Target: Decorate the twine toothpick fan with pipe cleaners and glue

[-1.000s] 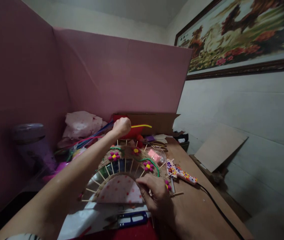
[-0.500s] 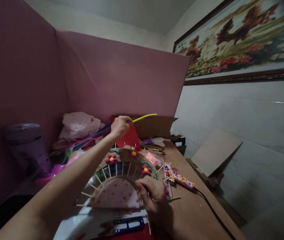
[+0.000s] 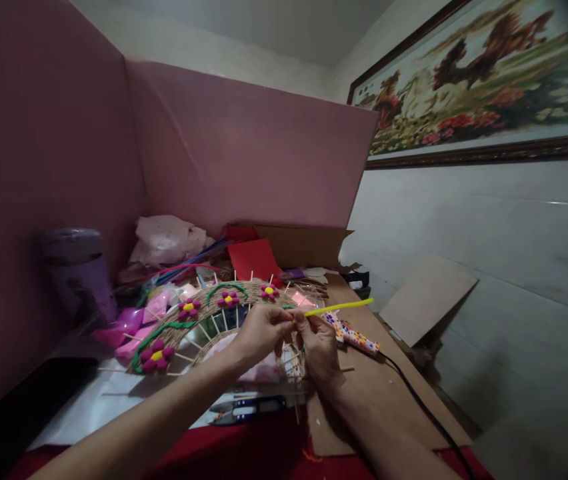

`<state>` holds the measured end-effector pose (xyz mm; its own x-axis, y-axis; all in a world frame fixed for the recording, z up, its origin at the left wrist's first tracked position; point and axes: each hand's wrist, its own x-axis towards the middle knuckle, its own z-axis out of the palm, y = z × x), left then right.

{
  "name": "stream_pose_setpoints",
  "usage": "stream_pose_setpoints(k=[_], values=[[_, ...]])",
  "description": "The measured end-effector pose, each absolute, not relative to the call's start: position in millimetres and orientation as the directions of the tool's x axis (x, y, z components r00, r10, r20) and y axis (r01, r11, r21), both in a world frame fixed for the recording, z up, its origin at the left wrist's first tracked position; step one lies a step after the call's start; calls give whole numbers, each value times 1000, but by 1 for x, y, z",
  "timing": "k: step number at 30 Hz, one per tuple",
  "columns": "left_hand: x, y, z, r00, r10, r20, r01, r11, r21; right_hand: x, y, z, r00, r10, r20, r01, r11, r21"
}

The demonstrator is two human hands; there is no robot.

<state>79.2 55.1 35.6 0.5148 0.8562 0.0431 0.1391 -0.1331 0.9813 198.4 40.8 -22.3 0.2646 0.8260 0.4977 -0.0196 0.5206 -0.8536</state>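
Note:
My left hand (image 3: 265, 331) and my right hand (image 3: 320, 345) meet above the right half of a semicircular fan-shaped piece of wound twine and thin sticks (image 3: 259, 288). Both hands pinch the near end of a yellow pipe cleaner (image 3: 341, 307), whose free length points out to the right. Fingers hide the gripped end. Magenta flowers with yellow centres, such as one at the lower left (image 3: 157, 357), and curved green stems (image 3: 169, 326) decorate the twine band. Below the hands lie blue-handled thread snips (image 3: 251, 409).
A flower-patterned glue gun (image 3: 357, 337) with a black cord rests on the cardboard (image 3: 389, 400) at right. Red sheets (image 3: 254, 259), pink pieces and plastic bags (image 3: 169, 240) crowd the back. A purple lidded cup (image 3: 81, 273) stands at left, near a dark object (image 3: 29, 400).
My left hand has come down and back toward me with the yellow pipe cleaner, joining my right hand. My right hand has risen from the fan's inner edge and now pinches the pipe cleaner too.

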Motion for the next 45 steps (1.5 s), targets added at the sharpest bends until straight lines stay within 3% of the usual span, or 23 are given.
stream_pose_setpoints(k=[7,18,26,30,34,36,39,45], values=[[51,46,10,371,925,75,265,-183,947,192,38,-33,240,828,507,46,512,-858],[46,39,-5,391,905,168,194,-259,946,192,32,-28,175,851,496,155,474,-867],[44,41,-13,258,909,326,258,-390,884,190,27,-24,58,855,516,150,504,-851],[45,39,-12,192,913,361,276,-403,872,189,19,-19,-12,843,539,316,514,-797],[50,36,-10,123,962,242,132,-257,957,189,15,-18,-84,812,577,434,552,-712],[52,33,-8,178,963,203,18,-209,978,189,16,-19,-22,833,553,368,521,-770],[52,31,-5,251,936,248,-112,-227,967,191,20,-20,81,896,437,122,427,-896],[48,37,-13,265,878,398,-72,-394,916,192,23,-19,-62,972,226,-245,204,-948]])
